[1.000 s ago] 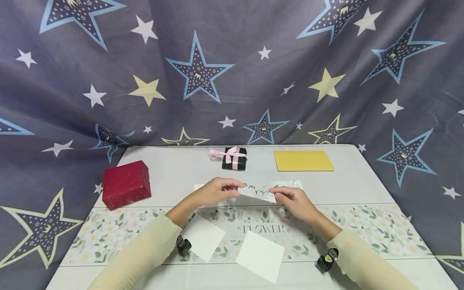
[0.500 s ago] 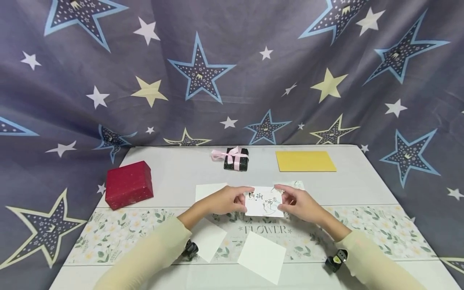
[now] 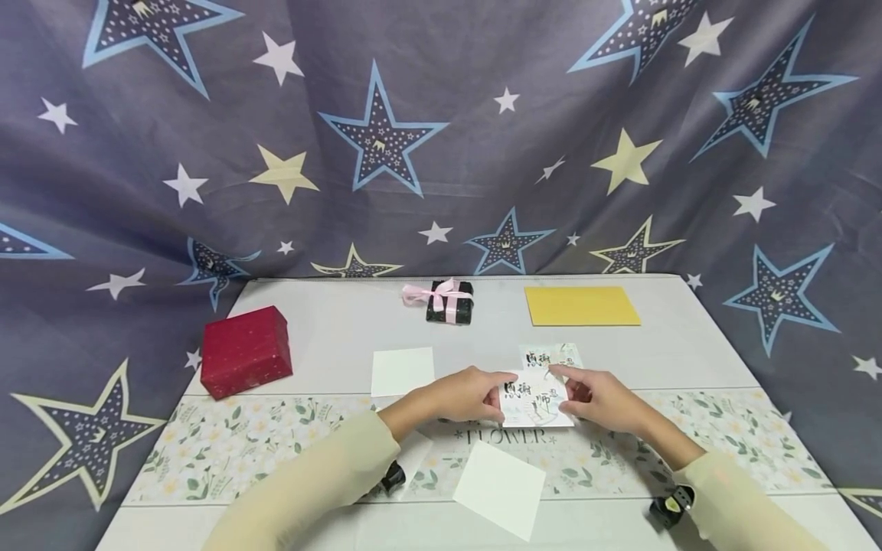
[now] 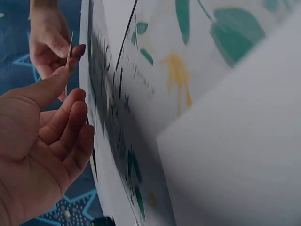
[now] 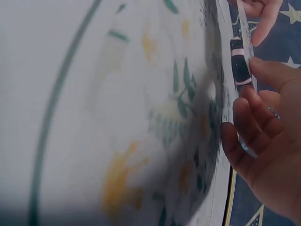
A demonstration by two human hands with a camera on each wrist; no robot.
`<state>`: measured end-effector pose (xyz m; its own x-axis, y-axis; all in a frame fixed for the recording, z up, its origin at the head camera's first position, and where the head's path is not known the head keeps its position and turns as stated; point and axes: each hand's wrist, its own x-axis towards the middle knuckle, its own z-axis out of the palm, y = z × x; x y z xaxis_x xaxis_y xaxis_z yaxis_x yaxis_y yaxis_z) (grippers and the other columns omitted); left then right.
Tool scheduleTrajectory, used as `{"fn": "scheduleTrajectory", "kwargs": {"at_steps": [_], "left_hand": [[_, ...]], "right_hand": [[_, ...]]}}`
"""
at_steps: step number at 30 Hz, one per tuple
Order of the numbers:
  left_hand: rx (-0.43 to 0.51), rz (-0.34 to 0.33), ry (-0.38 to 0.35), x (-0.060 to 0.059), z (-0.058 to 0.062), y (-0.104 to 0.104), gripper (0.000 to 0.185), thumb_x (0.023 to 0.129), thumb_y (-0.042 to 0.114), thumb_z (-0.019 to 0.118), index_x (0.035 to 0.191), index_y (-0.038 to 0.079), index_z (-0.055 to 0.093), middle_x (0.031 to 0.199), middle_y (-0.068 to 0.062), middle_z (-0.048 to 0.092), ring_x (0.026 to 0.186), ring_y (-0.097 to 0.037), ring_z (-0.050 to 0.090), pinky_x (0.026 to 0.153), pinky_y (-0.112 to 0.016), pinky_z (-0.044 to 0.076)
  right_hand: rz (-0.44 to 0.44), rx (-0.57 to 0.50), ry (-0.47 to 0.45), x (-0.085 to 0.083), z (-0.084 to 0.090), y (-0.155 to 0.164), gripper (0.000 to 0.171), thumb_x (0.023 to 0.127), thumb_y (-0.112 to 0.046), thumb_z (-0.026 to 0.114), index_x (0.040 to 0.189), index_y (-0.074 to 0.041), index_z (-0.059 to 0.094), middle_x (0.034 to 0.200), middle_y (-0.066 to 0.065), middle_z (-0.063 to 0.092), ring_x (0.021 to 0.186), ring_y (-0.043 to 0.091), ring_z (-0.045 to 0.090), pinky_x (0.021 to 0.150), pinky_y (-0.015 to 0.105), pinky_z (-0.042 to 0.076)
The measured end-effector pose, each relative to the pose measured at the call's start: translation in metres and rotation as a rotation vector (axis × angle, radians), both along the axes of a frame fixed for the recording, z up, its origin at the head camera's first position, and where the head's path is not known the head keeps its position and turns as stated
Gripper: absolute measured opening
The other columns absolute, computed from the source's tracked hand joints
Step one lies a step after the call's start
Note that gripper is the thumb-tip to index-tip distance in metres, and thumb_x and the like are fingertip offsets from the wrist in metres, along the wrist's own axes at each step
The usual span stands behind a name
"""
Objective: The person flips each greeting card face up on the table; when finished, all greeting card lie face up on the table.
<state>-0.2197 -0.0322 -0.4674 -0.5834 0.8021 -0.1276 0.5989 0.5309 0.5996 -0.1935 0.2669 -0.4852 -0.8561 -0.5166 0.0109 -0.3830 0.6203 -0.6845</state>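
Note:
A white greeting card [image 3: 536,409] with black brush lettering is held above the table, its printed face toward the head camera. My left hand [image 3: 468,396] pinches its left edge between thumb and fingers. At the opposite edge my right hand [image 3: 601,398] pinches it the same way. Seen from the left wrist, the card [image 4: 69,56] is a thin edge-on strip between both hands. A second card with similar lettering [image 3: 551,357] lies on the table just behind, partly covered by the held one.
White square sheets lie around the hands: one behind left [image 3: 403,372], one in front [image 3: 499,490], another partly under the left forearm. A red box [image 3: 244,352] stands at left. A black box with pink ribbon [image 3: 449,303] and a yellow envelope [image 3: 582,306] lie at the back.
The card was tilted nearly flat, then turned its printed face up toward the head camera. Both hands have since moved right and slightly nearer with it, uncovering more of the second card.

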Motion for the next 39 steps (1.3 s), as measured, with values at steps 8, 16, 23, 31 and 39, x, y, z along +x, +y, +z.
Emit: {"fn": "scheduleTrajectory", "kwargs": {"at_steps": [8,16,23,31,39], "left_hand": [[-0.057,-0.077,0.058,0.004,-0.008,0.024,0.072,0.095,0.026,0.073,0.156,0.007,0.040,0.078,0.018,0.066,0.066,0.008,0.056,0.068,-0.009,0.045],[-0.121,-0.114,0.034,0.006,-0.009,0.042,0.070,0.097,0.027,0.071,0.157,0.008,0.038,0.077,0.016,0.064,0.063,0.004,0.055,0.065,-0.012,0.044],[-0.135,-0.146,0.012,0.005,-0.010,0.055,0.066,0.100,0.027,0.065,0.157,0.008,0.038,0.074,0.016,0.064,0.060,0.004,0.053,0.062,-0.012,0.043],[-0.160,-0.180,0.036,0.004,-0.012,0.060,0.059,0.101,0.026,0.062,0.154,0.009,0.045,0.066,0.013,0.056,0.055,0.002,0.047,0.058,-0.012,0.039],[-0.179,-0.226,0.095,0.007,-0.011,0.059,0.032,0.101,0.025,0.062,0.129,0.011,0.062,0.069,0.011,0.051,0.060,0.000,0.045,0.064,-0.013,0.037]], "right_hand": [[-0.025,0.020,-0.026,0.013,-0.003,0.020,0.061,0.090,-0.014,0.076,0.146,-0.002,0.054,0.080,-0.004,0.057,0.063,0.002,0.046,0.056,0.021,0.044],[-0.054,0.090,-0.077,0.016,-0.002,0.032,0.060,0.091,-0.014,0.075,0.146,-0.007,0.055,0.077,-0.005,0.054,0.062,0.002,0.043,0.056,0.022,0.042],[-0.047,0.150,-0.094,0.015,0.000,0.042,0.058,0.092,-0.014,0.074,0.146,-0.009,0.055,0.074,-0.006,0.052,0.061,0.002,0.042,0.056,0.023,0.039],[-0.032,0.183,-0.095,0.014,0.001,0.045,0.056,0.091,-0.013,0.074,0.144,-0.007,0.057,0.074,-0.007,0.052,0.061,0.001,0.041,0.056,0.022,0.038],[-0.020,0.188,-0.108,0.016,0.001,0.045,0.056,0.091,-0.012,0.074,0.144,-0.006,0.057,0.072,-0.007,0.051,0.060,0.002,0.041,0.055,0.023,0.038]]}}
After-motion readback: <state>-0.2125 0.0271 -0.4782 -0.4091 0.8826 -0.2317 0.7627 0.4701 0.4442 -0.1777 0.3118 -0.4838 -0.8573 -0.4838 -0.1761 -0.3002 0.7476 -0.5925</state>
